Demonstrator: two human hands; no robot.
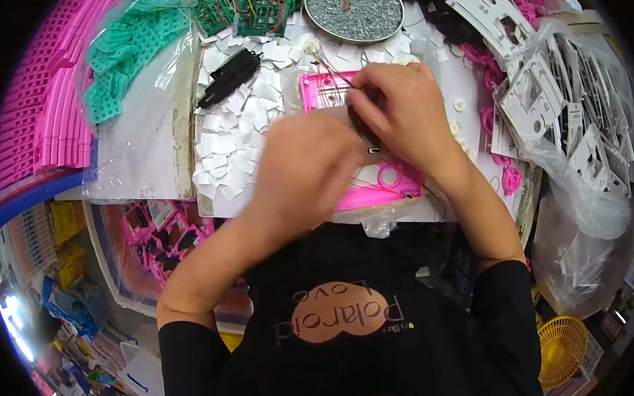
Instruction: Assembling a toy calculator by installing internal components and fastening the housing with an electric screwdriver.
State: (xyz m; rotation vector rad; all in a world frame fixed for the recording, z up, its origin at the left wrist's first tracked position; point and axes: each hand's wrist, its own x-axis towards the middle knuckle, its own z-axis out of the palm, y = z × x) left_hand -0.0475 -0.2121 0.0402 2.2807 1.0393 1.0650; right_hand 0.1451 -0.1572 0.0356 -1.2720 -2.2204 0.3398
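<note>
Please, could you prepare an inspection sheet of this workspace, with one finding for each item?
Surface: white table, its left part mostly under paper pieces.
Job's things: pink casing, partly hidden by the hands.
Clutter: black part on the paper; green boards; metal bits in a round dish.
Hands: left hand blurred, over the casing; right hand over its right side, fingers bent; either grip unclear.
Cables: thin wires by the casing's upper edge; more among the boards.
Surroundings: pink stacks left; white panels right.
</note>
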